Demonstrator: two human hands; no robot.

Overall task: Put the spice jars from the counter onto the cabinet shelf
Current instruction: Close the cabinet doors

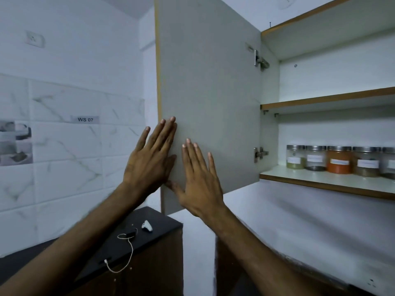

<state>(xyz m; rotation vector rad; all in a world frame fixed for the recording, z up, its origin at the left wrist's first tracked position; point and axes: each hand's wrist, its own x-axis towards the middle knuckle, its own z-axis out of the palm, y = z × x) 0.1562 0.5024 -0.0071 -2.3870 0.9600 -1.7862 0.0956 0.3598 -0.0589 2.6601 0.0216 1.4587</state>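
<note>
Resting left hand [147, 165] and right hand [199, 182] on the door [209, 82], grips spread flat, the person should swing it shut evenly, jars [339, 160] already shelved.

The swung-out cabinet door [209, 92] blocks the left side; the spice jars [339, 160] line the back of the bottom shelf [303, 175]; its front strip leaves room for a hand.

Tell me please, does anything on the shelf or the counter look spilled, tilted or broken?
Nothing stands out. The spice jars stand upright in a row on the lowest shelf, lids on. A loose cord and a small white item lie on the black counter.
</note>
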